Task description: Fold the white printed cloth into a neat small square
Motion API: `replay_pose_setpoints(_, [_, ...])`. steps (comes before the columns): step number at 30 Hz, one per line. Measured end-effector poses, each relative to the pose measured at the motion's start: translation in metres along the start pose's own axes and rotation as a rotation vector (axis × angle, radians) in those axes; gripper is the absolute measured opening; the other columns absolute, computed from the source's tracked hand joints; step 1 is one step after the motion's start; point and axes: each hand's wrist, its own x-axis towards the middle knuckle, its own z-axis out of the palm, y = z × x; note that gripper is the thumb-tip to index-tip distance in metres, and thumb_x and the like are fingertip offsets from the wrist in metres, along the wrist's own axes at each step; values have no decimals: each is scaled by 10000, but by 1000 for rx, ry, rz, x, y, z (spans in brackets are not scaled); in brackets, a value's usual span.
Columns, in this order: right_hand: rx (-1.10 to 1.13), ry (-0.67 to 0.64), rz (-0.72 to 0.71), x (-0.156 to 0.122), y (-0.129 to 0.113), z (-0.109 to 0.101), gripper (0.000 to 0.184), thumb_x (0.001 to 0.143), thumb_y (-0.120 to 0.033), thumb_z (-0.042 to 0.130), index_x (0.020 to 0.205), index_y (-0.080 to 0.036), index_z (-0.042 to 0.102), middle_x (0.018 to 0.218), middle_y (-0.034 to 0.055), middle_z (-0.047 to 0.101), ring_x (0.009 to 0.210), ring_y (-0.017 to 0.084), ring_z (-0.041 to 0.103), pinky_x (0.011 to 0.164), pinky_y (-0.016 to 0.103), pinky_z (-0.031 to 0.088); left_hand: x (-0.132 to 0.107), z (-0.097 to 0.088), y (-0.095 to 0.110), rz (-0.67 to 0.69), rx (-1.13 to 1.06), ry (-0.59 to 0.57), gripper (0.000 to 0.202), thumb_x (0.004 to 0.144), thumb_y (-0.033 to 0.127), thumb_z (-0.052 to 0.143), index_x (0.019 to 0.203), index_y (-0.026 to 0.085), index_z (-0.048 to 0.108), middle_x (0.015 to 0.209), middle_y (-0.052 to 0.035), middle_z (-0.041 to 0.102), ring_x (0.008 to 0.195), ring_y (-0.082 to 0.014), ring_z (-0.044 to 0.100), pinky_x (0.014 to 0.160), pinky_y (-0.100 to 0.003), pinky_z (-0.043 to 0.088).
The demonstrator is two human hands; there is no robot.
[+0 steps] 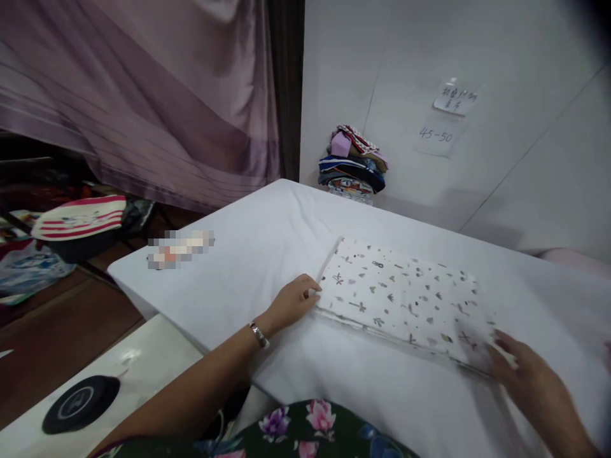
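Observation:
A folded white cloth (pixel 403 298) printed with small grey and green shapes lies flat on the white-covered table (pixel 248 254). My left hand (pixel 292 302) rests at the cloth's near left corner, fingers curled and pinching its edge; a bracelet is on that wrist. My right hand (pixel 527 375) is at the cloth's right end, fingers stretched out over the corner, slightly blurred.
A stack of folded colourful clothes (pixel 353 164) sits at the table's far edge against the white wall, under two paper notes (pixel 454 98). A mauve curtain (pixel 157 102) hangs at left. A black round disc (pixel 81 404) lies on a white surface at lower left.

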Motion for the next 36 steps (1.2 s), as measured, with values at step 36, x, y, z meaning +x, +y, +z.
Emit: replay_pose_setpoints(36, [97,-111,-817,-10,-147,57,270,885,-255,470,1114,-200,601,993,102,608,905,219,586,756,364,522,-10,-2,-15,355,534,-190,261,853,184,445,1091,248,529,1150,-56,528,980,-206,523,747,-294,430])
